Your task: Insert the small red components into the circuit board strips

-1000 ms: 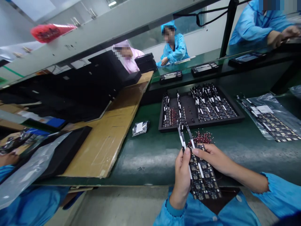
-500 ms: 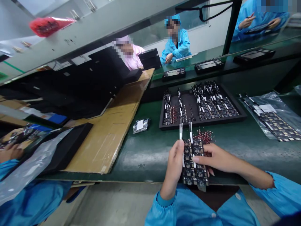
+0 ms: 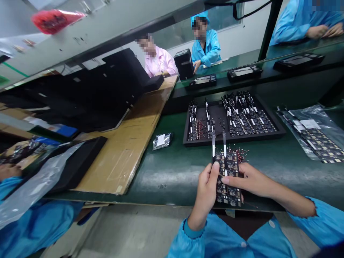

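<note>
I hold a black circuit board panel with two white strips sticking out of its far end, just above the near edge of the green belt. My left hand grips its left edge and my right hand holds its right side, fingertips on top. A small heap of tiny red parts lies on the belt just beyond the panel. Behind it stands a black tray with several more panels and red parts in it.
A clear bag of panels lies at the right. A small silver packet sits left of the tray, next to a cardboard sheet with black foam trays. Other people in blue and pink coats work beyond and at the left.
The panel has turned from slanted to pointing straight away from me and moved slightly up over the belt. Both hands kept hold. A person beyond lifted a black box.
</note>
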Available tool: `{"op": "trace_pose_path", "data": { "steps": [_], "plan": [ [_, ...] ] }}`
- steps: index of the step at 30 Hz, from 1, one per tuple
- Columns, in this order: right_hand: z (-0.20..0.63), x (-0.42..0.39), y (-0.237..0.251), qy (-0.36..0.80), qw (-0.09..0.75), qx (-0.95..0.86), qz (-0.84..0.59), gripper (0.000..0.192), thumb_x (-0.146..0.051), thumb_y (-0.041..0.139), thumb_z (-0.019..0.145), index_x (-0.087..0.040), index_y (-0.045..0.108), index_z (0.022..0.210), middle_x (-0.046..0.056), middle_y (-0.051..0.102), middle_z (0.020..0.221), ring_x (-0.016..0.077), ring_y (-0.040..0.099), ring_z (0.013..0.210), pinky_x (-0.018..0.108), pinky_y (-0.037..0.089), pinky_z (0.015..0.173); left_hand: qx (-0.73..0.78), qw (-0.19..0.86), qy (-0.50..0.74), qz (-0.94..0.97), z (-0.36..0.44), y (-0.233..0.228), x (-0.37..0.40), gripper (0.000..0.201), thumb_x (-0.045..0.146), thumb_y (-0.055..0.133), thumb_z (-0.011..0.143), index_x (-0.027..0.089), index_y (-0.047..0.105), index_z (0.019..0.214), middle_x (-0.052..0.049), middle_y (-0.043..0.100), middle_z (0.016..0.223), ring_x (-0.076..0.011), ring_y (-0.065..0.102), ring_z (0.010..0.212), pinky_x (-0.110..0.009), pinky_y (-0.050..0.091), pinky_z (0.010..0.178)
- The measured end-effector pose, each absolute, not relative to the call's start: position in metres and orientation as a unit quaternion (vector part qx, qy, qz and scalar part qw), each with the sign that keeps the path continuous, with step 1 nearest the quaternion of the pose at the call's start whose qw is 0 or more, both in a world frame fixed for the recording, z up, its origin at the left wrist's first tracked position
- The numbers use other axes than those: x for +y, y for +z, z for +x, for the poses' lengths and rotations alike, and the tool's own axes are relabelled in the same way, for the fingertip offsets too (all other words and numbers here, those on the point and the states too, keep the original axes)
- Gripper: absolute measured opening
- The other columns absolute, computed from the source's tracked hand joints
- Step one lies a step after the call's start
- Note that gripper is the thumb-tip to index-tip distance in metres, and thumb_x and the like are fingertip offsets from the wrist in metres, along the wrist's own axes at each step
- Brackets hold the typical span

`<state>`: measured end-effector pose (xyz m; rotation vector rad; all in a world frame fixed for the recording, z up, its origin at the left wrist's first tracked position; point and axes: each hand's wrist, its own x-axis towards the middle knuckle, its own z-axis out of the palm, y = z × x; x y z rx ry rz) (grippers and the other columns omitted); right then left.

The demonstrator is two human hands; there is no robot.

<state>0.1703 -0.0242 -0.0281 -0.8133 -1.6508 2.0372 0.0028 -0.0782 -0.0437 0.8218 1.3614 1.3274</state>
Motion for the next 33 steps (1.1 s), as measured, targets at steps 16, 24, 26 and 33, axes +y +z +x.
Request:
{"op": "trace_pose_path", "data": {
  "steps": [16, 24, 26, 33],
  "plan": [
    [0.167, -0.023, -0.030, 0.741, 0.234, -0.564, -0.280, 0.017, -0.030, 0.081, 0.080, -0.019, 0.073, 0.091, -0.001, 0.076, 0.089, 0.0203, 0.069, 0.084, 0.029, 0.057, 0.076, 0.487, 0.566, 0.605, 0.275, 0.015, -0.058, -0.077, 0.033, 0.043, 0.063, 0.091, 0.015, 0.079, 0.098, -0.009, 0.078, 0.084, -0.0291, 0.070, 0.078, -0.034, 0.053, 0.071],
    [0.169, -0.019, -0.027, 0.701, 0.252, -0.595, -0.302, 0.021, -0.037, 0.082, 0.080, -0.020, 0.076, 0.090, 0.001, 0.076, 0.090, 0.0224, 0.068, 0.087, 0.030, 0.055, 0.079, 0.529, 0.481, 0.606, 0.349, 0.007, -0.053, -0.077, 0.029, 0.045, 0.063, 0.089, 0.022, 0.077, 0.079, -0.005, 0.074, 0.073, -0.0273, 0.065, 0.070, -0.031, 0.049, 0.060],
    [0.169, -0.017, -0.025, 0.682, 0.273, -0.599, -0.318, 0.025, -0.045, 0.074, 0.087, -0.019, 0.075, 0.088, 0.001, 0.074, 0.086, 0.0215, 0.066, 0.082, 0.030, 0.053, 0.075, 0.539, 0.460, 0.605, 0.363, 0.003, -0.051, -0.079, 0.030, 0.046, 0.065, 0.088, 0.021, 0.074, 0.075, -0.003, 0.070, 0.069, -0.0255, 0.062, 0.067, -0.030, 0.047, 0.058],
    [0.167, -0.017, -0.021, 0.647, 0.330, -0.588, -0.355, 0.024, -0.046, 0.069, 0.090, -0.024, 0.073, 0.082, 0.000, 0.071, 0.083, 0.0216, 0.062, 0.079, 0.031, 0.050, 0.074, 0.532, 0.480, 0.607, 0.343, 0.009, -0.051, -0.084, 0.029, 0.048, 0.067, 0.085, 0.021, 0.079, 0.084, -0.006, 0.075, 0.075, -0.0280, 0.063, 0.071, -0.032, 0.049, 0.061]
  ]
}}
